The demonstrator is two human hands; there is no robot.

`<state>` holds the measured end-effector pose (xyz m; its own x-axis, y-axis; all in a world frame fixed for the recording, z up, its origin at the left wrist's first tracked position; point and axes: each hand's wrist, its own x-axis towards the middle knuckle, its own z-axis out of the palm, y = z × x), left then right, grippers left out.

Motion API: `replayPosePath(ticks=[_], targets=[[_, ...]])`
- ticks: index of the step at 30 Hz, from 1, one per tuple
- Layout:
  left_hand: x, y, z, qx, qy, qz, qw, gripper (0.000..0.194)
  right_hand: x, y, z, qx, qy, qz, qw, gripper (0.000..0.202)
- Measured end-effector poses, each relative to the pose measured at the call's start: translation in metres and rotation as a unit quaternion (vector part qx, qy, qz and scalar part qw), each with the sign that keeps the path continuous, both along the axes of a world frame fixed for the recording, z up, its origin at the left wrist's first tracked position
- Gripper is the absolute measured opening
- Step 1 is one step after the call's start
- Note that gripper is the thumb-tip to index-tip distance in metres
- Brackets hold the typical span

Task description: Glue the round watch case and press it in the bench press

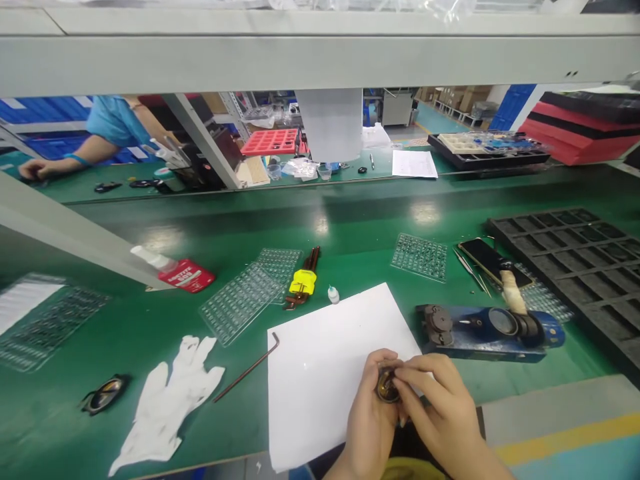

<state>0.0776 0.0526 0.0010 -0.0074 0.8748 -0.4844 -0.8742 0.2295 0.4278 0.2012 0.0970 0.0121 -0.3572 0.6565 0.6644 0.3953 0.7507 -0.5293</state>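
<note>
Near the surface's front edge, over the white paper sheet (325, 360): one small round dark part (387, 387) with a brassy centre, face up toward the camera, long axis indiscernible. Left hand (370, 420) grip clamped round it; right hand (440, 407) fingers pinched on its rim. Further right, one blue fixture (480, 333).

One head-worn camera looks forward and down, close over the green workbench (350, 233).
</note>
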Motion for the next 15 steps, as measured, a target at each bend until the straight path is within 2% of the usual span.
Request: replayPosePath(ticks=[4, 7, 15], targets=[[-0.001, 0.003, 0.005, 0.012, 0.023, 0.037, 0.999, 0.051, -0.002, -0.005, 0.002, 0.064, -0.027, 0.028, 0.997, 0.02], [-0.001, 0.005, 0.004, 0.026, 0.038, 0.037, 0.998, 0.051, -0.005, -0.007, 0.001, 0.097, -0.047, 0.053, 0.993, 0.022], [-0.005, 0.008, -0.013, -0.007, 0.018, 0.061, 0.998, 0.06, -0.014, -0.003, -0.004, 0.202, -0.117, 0.041, 0.971, 0.028]])
